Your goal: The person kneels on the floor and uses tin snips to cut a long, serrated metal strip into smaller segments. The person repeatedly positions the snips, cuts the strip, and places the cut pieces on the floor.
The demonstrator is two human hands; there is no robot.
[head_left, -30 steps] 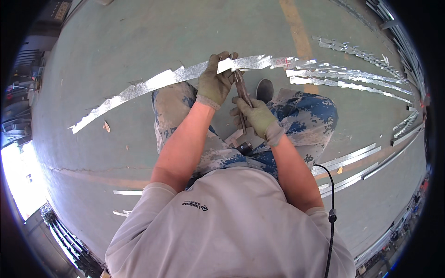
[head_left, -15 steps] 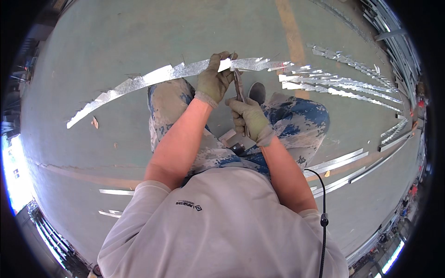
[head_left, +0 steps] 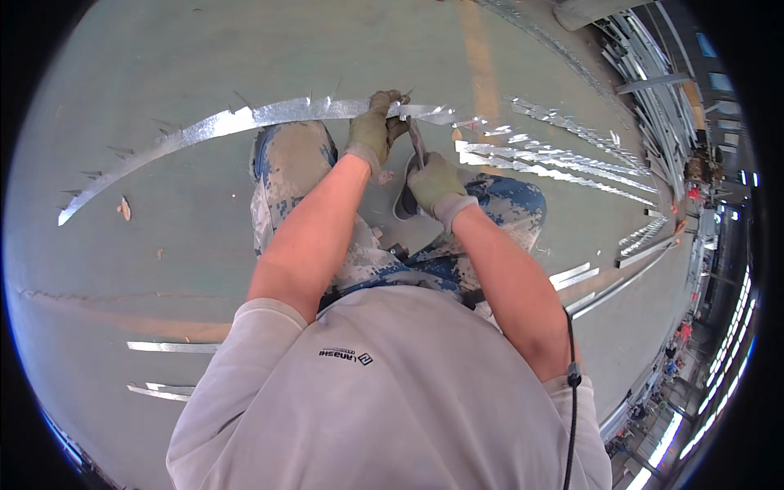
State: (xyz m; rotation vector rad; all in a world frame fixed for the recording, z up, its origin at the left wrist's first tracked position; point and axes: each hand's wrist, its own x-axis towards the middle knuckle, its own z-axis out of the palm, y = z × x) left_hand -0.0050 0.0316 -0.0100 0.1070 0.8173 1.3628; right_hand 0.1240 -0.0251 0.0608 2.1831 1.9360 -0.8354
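Left grip point(head_left: 376, 131): gloved, fingers closed, farther from the torso point(head_left: 392, 384) than the right one.
Right grip point(head_left: 437, 181): gloved, fingers curled, behind the left one and to its right.
Left forearm point(head_left: 312, 229): bare, slanting forward and right to its grip.
Right forearm point(head_left: 505, 273): bare, slanting forward and left to its grip.
Left knee point(head_left: 294, 151): bent, left of the left grip.
Right knee point(head_left: 516, 206): bent, right of the right grip.

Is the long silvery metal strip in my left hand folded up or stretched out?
Stretched out: the long silvery metal strip reaches from your gloved left hand far to the left, with no fold visible.
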